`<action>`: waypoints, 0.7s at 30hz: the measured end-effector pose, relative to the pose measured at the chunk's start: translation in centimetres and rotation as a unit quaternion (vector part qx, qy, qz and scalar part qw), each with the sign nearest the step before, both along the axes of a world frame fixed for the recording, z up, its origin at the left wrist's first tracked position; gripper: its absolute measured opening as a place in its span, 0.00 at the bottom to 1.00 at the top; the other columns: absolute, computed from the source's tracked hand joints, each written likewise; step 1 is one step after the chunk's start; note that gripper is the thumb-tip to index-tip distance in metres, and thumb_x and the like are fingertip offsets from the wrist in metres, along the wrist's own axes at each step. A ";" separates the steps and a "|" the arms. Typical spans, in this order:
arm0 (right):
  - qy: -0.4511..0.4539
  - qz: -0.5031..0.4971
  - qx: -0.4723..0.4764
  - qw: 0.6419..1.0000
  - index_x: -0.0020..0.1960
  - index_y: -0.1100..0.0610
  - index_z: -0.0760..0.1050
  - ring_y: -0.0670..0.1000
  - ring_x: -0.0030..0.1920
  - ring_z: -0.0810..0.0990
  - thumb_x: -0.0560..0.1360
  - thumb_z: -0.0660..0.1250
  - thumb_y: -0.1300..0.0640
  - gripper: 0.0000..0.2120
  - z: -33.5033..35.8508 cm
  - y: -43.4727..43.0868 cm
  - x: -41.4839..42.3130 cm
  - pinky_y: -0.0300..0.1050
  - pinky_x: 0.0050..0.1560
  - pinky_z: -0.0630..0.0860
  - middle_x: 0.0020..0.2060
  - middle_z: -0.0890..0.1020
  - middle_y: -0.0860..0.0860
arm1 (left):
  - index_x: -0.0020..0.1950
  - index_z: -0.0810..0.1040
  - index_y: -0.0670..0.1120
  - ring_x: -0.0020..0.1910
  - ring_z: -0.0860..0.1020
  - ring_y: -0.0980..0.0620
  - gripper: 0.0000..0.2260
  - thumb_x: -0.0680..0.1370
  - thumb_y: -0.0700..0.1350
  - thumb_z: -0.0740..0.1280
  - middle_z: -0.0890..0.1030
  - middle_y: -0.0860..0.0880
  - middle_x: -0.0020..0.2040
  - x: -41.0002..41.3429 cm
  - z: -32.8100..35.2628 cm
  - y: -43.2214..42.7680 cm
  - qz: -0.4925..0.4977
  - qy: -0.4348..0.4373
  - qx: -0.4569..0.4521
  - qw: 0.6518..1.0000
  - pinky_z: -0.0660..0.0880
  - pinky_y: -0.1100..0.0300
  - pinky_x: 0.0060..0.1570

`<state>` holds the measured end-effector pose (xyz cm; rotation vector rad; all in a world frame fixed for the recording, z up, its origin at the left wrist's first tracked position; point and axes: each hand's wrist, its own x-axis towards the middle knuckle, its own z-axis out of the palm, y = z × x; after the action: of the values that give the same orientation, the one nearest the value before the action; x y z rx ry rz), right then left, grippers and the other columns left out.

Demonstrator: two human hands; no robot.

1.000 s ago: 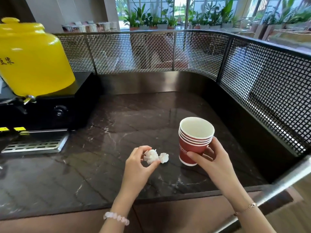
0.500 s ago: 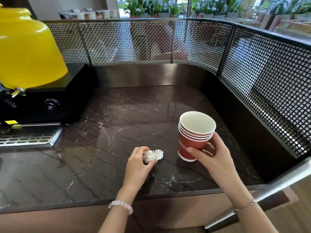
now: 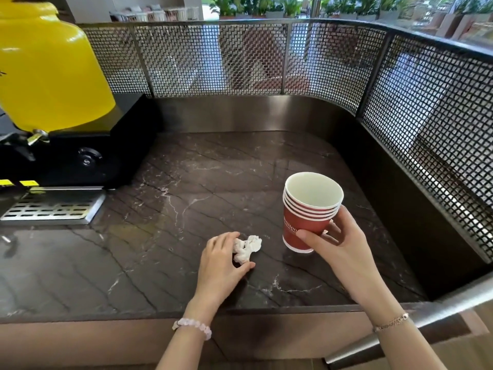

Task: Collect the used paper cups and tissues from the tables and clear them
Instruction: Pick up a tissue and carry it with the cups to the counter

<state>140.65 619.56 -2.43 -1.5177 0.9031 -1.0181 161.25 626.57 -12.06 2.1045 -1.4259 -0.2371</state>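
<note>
Two hands work the counter (image 3: 165,236). The left hand (image 3: 221,265) curls round a tissue (image 3: 246,248). The right hand (image 3: 338,244) grips stacked cups (image 3: 309,209).

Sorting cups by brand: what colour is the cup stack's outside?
The stack of paper cups is red outside, white rims; head view.

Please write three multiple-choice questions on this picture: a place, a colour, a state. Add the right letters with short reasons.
1. Where is the crumpled tissue?
A. on the floor
B. on the marble counter, at the left hand
C. on the drip tray

2. What colour is the dispenser tank?
A. green
B. yellow
C. white

3. What does the right hand do?
A. lies flat
B. points
C. grips the stacked red cups

Answers: 1 B, it lies on the dark stone; 2 B, plainly yellow; 3 C, thumb and fingers wrap the stack.
</note>
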 end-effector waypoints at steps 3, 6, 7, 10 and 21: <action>0.000 0.002 0.000 1.000 0.63 0.45 0.72 0.37 0.54 0.79 0.65 0.77 0.59 0.30 -0.1 -0.2 0.1 0.27 0.46 0.74 0.52 0.81 0.38 | 0.68 0.69 0.51 0.65 0.64 0.55 0.30 0.68 0.55 0.74 0.72 0.56 0.64 0.0 0.6 0.3 0.001 -0.010 -0.008 1.000 0.63 0.59 0.65; -0.005 0.011 0.003 1.000 0.64 0.47 0.72 0.39 0.55 0.79 0.64 0.77 0.58 0.30 -0.2 -0.2 0.1 0.29 0.47 0.75 0.54 0.82 0.40 | 0.68 0.69 0.50 0.65 0.64 0.55 0.28 0.71 0.56 0.71 0.72 0.55 0.65 0.1 1.5 0.5 0.002 -0.026 -0.025 0.999 0.61 0.60 0.65; -0.006 0.012 0.003 1.000 0.64 0.47 0.71 0.39 0.55 0.79 0.65 0.77 0.58 0.31 -0.2 -0.2 0.1 0.29 0.47 0.75 0.54 0.81 0.41 | 0.68 0.70 0.50 0.65 0.65 0.55 0.27 0.72 0.56 0.71 0.73 0.55 0.65 0.0 1.8 0.5 0.002 -0.032 -0.034 0.999 0.61 0.60 0.65; -0.010 0.011 -0.001 1.000 0.63 0.44 0.71 0.37 0.54 0.79 0.65 0.77 0.58 0.30 0.0 -0.2 0.1 0.27 0.46 0.75 0.53 0.81 0.38 | 0.67 0.72 0.49 0.65 0.68 0.53 0.24 0.73 0.55 0.69 0.75 0.53 0.63 -0.1 3.1 0.4 0.002 -0.066 -0.056 0.996 0.62 0.59 0.64; -0.037 -0.006 -0.032 0.999 0.61 0.43 0.72 0.36 0.53 0.79 0.61 0.76 0.51 0.30 1.8 -1.9 -0.3 0.27 0.44 0.75 0.52 0.81 0.36 | 0.59 0.78 0.44 0.57 0.78 0.45 0.21 0.71 0.53 0.72 0.81 0.47 0.55 -1.1 7.8 0.2 -0.004 -0.262 -0.097 0.960 0.71 0.47 0.59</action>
<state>140.35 617.66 -0.61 -1.5182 0.8363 -1.1138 160.18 626.82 -4.25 2.0810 -1.6682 0.4781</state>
